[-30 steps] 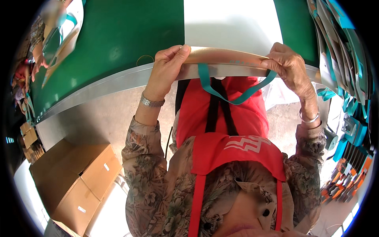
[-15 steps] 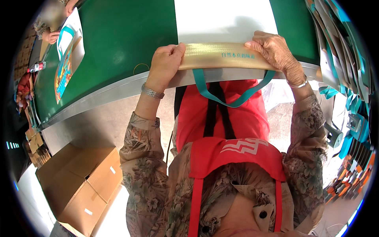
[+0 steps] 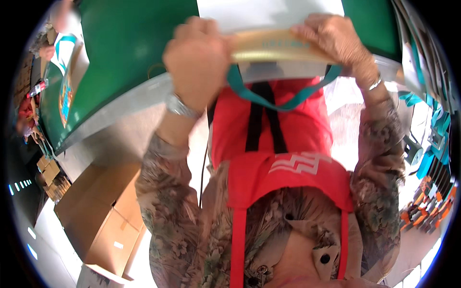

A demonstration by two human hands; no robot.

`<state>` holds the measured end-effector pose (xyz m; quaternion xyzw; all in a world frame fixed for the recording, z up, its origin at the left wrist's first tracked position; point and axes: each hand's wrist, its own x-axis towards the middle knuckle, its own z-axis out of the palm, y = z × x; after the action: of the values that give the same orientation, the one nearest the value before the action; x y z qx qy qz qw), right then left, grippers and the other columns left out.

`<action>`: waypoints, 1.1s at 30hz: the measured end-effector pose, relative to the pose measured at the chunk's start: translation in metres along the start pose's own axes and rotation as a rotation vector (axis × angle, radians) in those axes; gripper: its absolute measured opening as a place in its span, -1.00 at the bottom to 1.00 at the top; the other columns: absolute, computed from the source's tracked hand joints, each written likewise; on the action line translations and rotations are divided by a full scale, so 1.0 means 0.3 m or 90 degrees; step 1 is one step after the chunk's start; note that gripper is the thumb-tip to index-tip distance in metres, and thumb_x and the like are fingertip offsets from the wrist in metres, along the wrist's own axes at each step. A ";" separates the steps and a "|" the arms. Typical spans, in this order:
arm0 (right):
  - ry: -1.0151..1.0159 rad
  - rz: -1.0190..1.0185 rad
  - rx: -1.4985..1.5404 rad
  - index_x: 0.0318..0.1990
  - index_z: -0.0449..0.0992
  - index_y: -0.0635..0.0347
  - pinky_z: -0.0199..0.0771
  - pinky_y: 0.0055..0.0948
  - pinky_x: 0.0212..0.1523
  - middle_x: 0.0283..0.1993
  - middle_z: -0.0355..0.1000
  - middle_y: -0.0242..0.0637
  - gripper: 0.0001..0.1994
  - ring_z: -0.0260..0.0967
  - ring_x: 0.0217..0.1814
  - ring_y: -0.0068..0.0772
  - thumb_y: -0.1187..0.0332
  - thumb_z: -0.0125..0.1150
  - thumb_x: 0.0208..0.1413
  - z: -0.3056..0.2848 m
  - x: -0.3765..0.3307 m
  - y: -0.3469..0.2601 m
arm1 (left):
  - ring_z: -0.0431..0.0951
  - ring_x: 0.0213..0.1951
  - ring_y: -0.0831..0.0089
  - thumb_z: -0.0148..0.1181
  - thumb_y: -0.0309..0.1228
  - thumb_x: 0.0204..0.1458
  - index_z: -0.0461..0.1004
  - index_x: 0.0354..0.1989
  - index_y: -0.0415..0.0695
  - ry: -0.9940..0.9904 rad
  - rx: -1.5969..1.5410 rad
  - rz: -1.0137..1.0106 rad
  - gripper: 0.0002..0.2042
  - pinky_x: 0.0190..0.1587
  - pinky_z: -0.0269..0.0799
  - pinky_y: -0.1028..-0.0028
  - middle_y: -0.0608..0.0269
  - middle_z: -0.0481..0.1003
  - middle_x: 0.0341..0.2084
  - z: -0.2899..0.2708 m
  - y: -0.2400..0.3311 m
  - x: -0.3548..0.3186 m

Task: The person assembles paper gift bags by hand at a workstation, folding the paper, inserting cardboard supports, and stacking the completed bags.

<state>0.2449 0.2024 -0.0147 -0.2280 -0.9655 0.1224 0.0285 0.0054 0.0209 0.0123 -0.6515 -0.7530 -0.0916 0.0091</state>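
gold strip [image 3: 254, 47] is being held over the green table's [image 3: 125, 38] near edge: right hand [image 3: 332, 42] pinching its right end, left hand [image 3: 199, 62], blurred, apparently gripping its left. teal handle [image 3: 283, 104] is already hanging on; white sheet [image 3: 269, 12] is lying flat beyond, far side, unfolded.

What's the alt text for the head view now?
Left hand and right hand hold a gold panel near its ends at the near edge of a green table, a teal strap looping below. A cardboard box shows at lower left.
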 end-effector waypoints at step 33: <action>-0.069 0.213 -0.228 0.60 0.02 0.03 -0.31 0.19 0.62 0.69 -0.11 -0.13 -0.26 -0.22 0.71 0.08 -0.11 -0.05 0.40 0.013 -0.181 -0.119 | 0.19 0.47 -0.06 0.32 0.20 -0.01 0.27 0.37 -0.37 -0.018 -0.330 0.141 -0.04 0.47 -0.07 -0.22 -0.21 0.24 0.41 0.163 0.333 -0.073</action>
<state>0.2775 0.1463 -0.0094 -0.3789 -0.9209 -0.0356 -0.0848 0.1121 0.0203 -0.0262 -0.7116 -0.6289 -0.2706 -0.1582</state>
